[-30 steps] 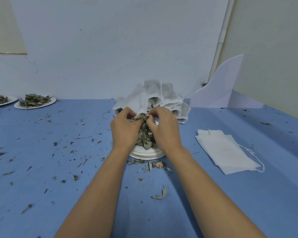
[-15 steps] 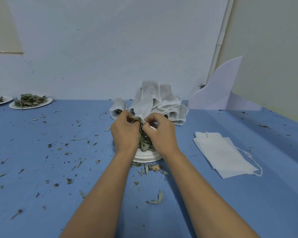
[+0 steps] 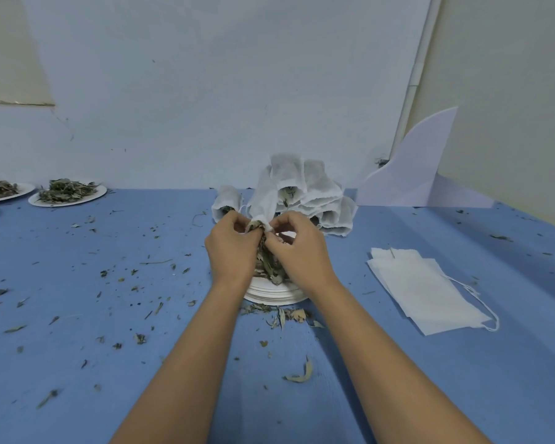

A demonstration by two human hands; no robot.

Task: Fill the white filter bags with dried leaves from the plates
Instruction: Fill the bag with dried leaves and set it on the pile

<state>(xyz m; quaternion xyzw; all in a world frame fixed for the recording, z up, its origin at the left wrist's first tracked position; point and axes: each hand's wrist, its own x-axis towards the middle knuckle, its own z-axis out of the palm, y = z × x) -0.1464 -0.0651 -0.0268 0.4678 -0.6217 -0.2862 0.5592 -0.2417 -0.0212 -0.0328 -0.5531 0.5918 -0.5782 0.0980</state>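
1. Far left of the fingers, at the back of the blue table [image 3: 77, 315], stand two side plates [image 3: 68, 194] heaped with dried leaves. Loose leaf crumbs [image 3: 135, 338] are scattered across the cloth from there toward the hands.
2. The left hand [image 3: 234, 251] has its fingers curled. Thumb and fingertips are clamped on the left lip of the filter bag [image 3: 265, 200], with a tuft of leaf caught at the mouth.
3. The bag hangs between the two sets of fingertips. Its mouth is at the fingers and its body rises up and away from them.
4. Directly beneath the fingers is a leaf heap [image 3: 269, 267] on a plate stack [image 3: 276, 295].
5. The bag looks thin, limp and nearly weightless, so it will collapse unless both lips are held apart. It is best taken at the hem on opposite sides. The leaves seem brittle and springy and likely to spill if forced in.
6. The right hand [image 3: 302, 254] pinches the right lip between thumb and forefinger, with the other fingers curled.
7. Just beyond the fingers, to the right, is a pile of filled bags [image 3: 321, 200].
8. Well to the right of the fingers lie flat empty bags [image 3: 423, 290] with strings. Behind them stands a white card [image 3: 414, 177].
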